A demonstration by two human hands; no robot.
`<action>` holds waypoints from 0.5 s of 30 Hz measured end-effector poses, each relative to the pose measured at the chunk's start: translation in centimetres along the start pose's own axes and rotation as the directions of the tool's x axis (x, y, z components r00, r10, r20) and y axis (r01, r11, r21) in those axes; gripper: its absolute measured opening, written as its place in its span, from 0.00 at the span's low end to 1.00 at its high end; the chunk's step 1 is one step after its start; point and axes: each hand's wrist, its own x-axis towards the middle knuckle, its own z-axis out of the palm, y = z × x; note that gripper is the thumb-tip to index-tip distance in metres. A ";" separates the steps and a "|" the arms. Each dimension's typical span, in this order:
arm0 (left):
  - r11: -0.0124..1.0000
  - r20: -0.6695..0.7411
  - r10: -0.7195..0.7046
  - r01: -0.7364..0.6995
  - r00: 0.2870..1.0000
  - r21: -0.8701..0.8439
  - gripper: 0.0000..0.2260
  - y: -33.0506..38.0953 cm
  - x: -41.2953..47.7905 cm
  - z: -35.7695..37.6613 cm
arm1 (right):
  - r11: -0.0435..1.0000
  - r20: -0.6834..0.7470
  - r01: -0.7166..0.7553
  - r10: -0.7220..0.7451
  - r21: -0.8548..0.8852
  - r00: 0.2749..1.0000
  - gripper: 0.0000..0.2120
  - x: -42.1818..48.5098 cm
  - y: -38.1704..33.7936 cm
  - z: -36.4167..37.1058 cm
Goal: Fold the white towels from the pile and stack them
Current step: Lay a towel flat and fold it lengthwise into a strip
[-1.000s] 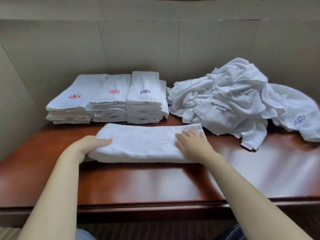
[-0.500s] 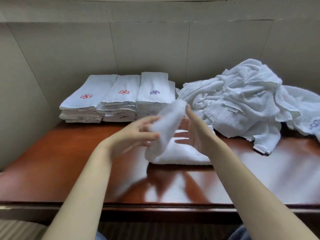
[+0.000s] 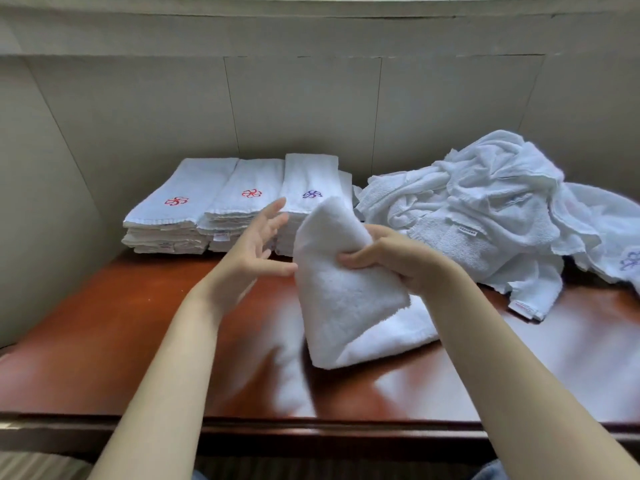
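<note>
A reddish-brown wooden table (image 3: 104, 341) with a glossy top fills the lower half of the view. Pale light lies in soft white patches on its polish, mostly toward its right and front. Its dark front edge (image 3: 311, 431) runs straight across. Behind the table rises a back wall (image 3: 304, 109) of plain grey-beige panels split by thin vertical seams. A side wall (image 3: 41, 188) with the same panels meets the table's left end. High above the table a horizontal ledge (image 3: 311, 32) caps the back wall, with a bright strip at the very top. What the strip belongs to cannot be told. Below the table's front edge, at the left, a patch of striped floor covering (image 3: 34, 465) shows.
</note>
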 end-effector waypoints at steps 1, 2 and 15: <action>0.999 0.093 0.032 -0.029 0.995 -0.030 0.41 0.5 -0.2 -0.3 | 1.000 0.096 0.015 -0.012 -0.025 0.995 0.11 -0.2 -1.4 0.2; 0.996 0.174 0.059 -0.047 0.983 -0.074 0.38 0.8 -0.4 -0.6 | 0.998 0.164 0.036 -0.027 -0.051 0.986 0.10 -0.3 -3.0 0.4; 0.909 0.347 -0.323 0.390 0.881 -0.146 0.20 -0.6 -1.7 -3.5 | 0.540 -0.578 -0.466 -0.047 -0.701 0.815 0.18 3.8 -9.2 -9.8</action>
